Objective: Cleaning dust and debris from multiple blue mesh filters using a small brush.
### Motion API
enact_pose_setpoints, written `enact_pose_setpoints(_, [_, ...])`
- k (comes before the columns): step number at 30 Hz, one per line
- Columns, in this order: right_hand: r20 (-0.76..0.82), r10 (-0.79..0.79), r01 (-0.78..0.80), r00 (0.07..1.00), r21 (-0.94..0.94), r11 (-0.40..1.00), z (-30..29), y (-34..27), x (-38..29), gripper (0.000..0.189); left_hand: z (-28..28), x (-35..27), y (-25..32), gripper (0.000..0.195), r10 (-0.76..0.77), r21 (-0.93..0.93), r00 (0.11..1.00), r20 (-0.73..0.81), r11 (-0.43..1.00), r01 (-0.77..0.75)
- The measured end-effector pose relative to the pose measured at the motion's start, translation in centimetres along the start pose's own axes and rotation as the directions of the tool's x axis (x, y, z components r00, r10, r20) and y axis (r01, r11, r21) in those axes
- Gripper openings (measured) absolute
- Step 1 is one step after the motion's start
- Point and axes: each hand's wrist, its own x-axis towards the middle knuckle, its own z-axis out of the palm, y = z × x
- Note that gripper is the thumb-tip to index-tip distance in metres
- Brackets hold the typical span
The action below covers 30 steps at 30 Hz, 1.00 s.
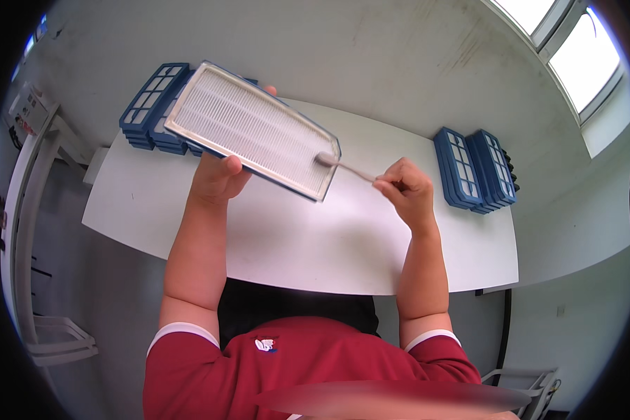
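Observation:
My left hand (220,176) grips a pleated air filter (252,128) by its long sides, with the thumb on the near edge and a fingertip showing past the far one. The filter has white pleats inside a pale seal and a blue frame. It is held tilted above the table, pleated face toward me. Pinched in my right hand (407,189) is the thin handle of a small brush (326,159), likely a toothbrush. Its blurred head lies against the pleats near the filter's right end.
Stacks of blue-framed filters (155,100) stand at the back left of the white table (304,236), partly hidden by the held filter. More filter stacks (475,170) sit at the right edge. A wall (336,47) rises behind, with a window (583,58) at upper right.

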Motion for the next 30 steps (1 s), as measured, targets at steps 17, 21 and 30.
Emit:
enact_pose_setpoints(17, [-0.25, -0.082, 0.05, 0.965, -0.133, 0.99, 0.3, 0.8, 0.2, 0.012, 0.0, 0.0, -0.3, 0.094, 0.031, 0.045, 1.0, 0.004, 0.999, -0.031])
enact_pose_setpoints(21, [-0.25, -0.081, 0.05, 0.965, -0.13, 0.99, 0.5, 0.6, 0.1, 0.014, -0.4, 0.0, -0.2, 0.09, 0.045, 0.084, 0.999, 0.024, 0.995, -0.047])
enact_pose_setpoints(30, [-0.166, -0.097, 0.07, 0.981, -0.166, 0.984, 1.2, 0.1, 0.0, 0.014, -0.6, -0.5, 0.1, 0.084, 0.023, -0.006, 0.995, -0.101, 1.0, -0.024])
